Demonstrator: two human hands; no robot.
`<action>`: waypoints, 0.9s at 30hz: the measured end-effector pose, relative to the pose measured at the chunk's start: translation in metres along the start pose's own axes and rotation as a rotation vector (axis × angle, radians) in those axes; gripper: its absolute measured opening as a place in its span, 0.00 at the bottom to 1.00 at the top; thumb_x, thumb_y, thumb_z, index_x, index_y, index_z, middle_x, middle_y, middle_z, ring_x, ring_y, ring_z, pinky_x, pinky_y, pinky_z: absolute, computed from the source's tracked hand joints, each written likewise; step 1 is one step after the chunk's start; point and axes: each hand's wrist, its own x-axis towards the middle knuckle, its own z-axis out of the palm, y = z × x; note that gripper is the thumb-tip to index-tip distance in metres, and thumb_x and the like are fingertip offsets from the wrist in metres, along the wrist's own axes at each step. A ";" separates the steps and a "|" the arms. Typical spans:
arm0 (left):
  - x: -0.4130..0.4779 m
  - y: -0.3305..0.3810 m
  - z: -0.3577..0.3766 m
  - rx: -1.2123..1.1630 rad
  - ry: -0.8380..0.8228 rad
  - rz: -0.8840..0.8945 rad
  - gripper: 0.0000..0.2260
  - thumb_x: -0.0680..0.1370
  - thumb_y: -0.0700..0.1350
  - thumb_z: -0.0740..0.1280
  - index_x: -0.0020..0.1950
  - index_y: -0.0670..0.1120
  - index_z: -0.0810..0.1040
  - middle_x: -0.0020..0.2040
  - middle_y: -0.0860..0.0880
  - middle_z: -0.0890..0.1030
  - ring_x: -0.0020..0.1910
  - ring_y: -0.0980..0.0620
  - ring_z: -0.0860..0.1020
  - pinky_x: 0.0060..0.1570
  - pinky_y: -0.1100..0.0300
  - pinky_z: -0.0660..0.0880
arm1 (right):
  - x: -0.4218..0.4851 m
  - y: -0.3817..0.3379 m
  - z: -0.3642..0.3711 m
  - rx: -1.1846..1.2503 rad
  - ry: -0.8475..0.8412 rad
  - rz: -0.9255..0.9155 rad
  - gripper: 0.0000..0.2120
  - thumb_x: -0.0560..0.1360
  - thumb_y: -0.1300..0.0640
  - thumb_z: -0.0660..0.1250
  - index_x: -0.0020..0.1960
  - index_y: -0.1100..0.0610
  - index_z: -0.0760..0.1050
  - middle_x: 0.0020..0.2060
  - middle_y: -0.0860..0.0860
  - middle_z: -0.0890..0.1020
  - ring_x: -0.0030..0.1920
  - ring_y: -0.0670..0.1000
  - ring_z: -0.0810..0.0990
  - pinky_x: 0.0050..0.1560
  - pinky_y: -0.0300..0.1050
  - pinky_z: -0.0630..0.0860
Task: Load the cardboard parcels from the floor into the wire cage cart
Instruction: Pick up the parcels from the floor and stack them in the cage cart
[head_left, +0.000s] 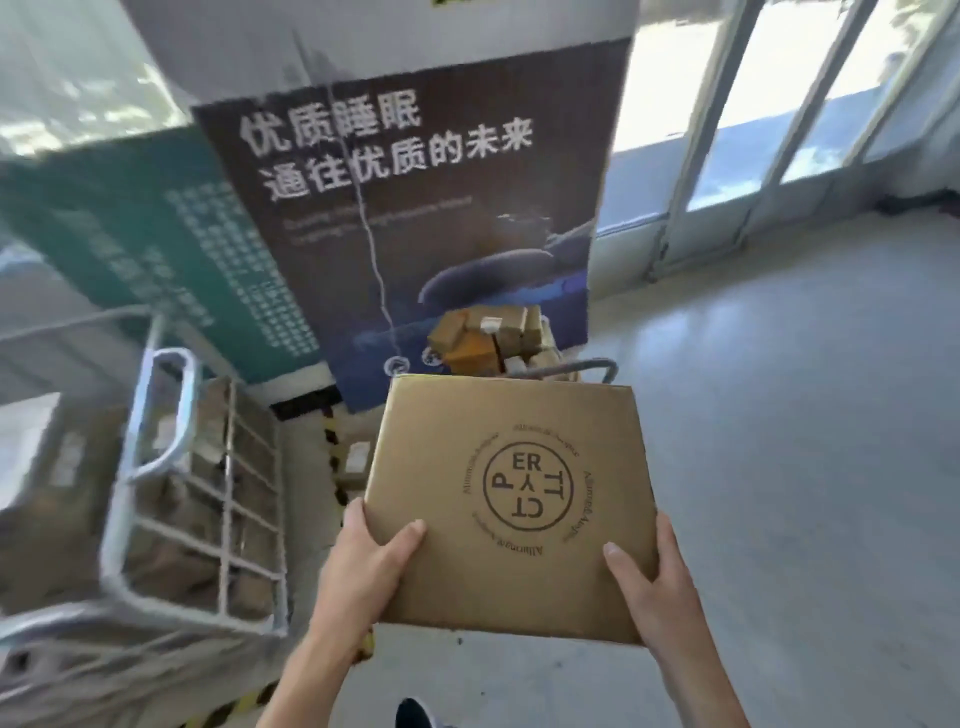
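1. The cardboard parcel (511, 509) is being gripped aloft by left hand (363, 566) and right hand (654, 587), fingers (408, 538) curled round its near corners.
2. The wire cage cart (208, 493) is standing left of the fingers.

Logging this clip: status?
Left hand and right hand grip cardboard parcel, off the floor. Wire cage cart at left, part loaded. Nothing seen between.

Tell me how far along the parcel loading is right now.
Done: the wire cage cart already holds several brown parcels behind its mesh. In hand: the left hand and right hand grip a flat cardboard box with a round printed logo, held beside the cart, not yet in it. Remaining: that box, plus a heap of small parcels beyond it; whether those sit on the floor is hidden.
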 end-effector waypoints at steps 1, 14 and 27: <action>0.004 -0.011 -0.031 -0.025 0.075 -0.016 0.28 0.71 0.61 0.70 0.67 0.58 0.63 0.49 0.59 0.75 0.46 0.55 0.76 0.42 0.54 0.73 | 0.000 -0.018 0.029 -0.029 -0.053 -0.027 0.30 0.76 0.45 0.67 0.74 0.38 0.58 0.64 0.40 0.73 0.58 0.45 0.75 0.63 0.51 0.72; 0.038 -0.145 -0.421 -0.082 0.538 -0.141 0.27 0.73 0.63 0.66 0.69 0.57 0.66 0.54 0.58 0.77 0.52 0.52 0.76 0.47 0.53 0.71 | -0.103 -0.190 0.403 -0.103 -0.505 -0.257 0.30 0.78 0.45 0.65 0.73 0.36 0.52 0.60 0.42 0.68 0.51 0.42 0.71 0.50 0.46 0.71; 0.136 -0.210 -0.641 -0.234 0.686 -0.153 0.22 0.68 0.63 0.65 0.59 0.59 0.68 0.49 0.62 0.76 0.48 0.56 0.76 0.47 0.52 0.72 | -0.127 -0.321 0.649 -0.055 -0.732 -0.464 0.31 0.78 0.48 0.65 0.76 0.40 0.55 0.58 0.35 0.75 0.52 0.35 0.75 0.42 0.35 0.71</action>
